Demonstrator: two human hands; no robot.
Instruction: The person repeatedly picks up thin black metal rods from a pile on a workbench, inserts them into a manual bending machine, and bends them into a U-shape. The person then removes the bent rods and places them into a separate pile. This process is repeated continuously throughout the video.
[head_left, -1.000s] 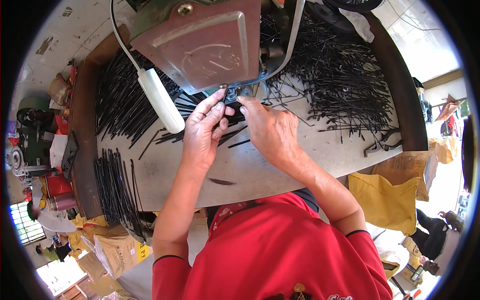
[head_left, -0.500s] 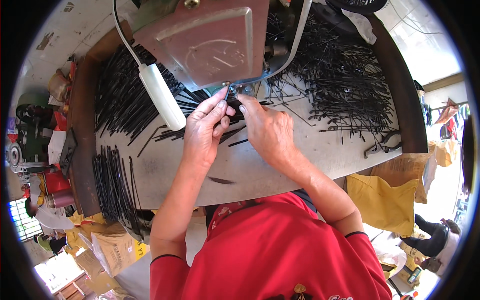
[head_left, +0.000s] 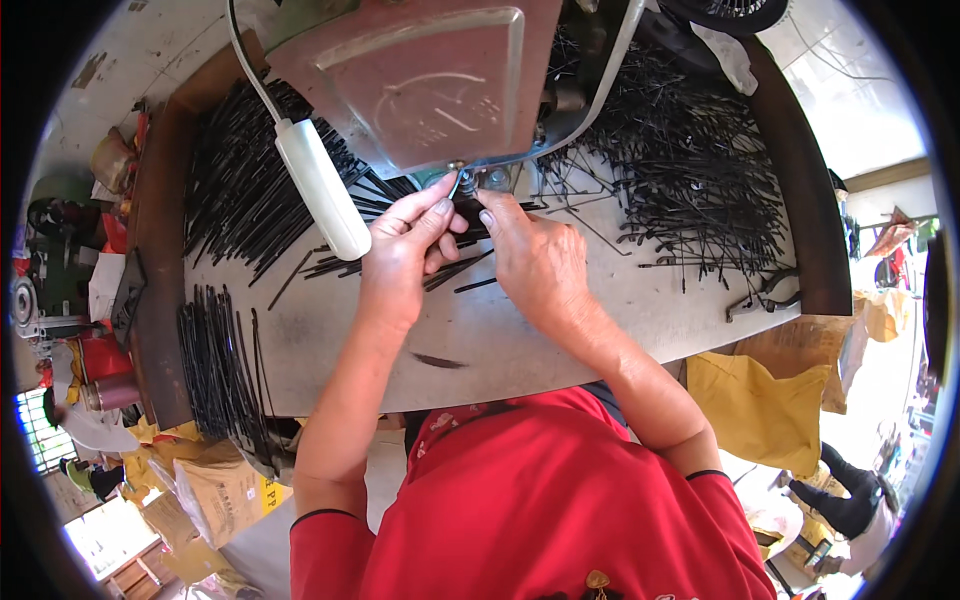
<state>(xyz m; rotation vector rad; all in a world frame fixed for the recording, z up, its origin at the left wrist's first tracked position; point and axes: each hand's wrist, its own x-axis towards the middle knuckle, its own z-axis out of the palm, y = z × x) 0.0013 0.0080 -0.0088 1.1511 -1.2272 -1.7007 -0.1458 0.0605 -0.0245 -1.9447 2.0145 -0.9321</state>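
Left hand pinched a thin rod, upper centre of frame — probably light, stiff, best held near its end. Right hand curled nearby — couldn't tell its hold.

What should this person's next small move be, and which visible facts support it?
Perhaps the left hand should slightly nudge the thin piece it pinches, with the right hand steady. Both hands sit close together by shiny metal parts just below the machine's reddish cover, leaving little room, so a small, careful move seems wise. The exact contact is hard to see.
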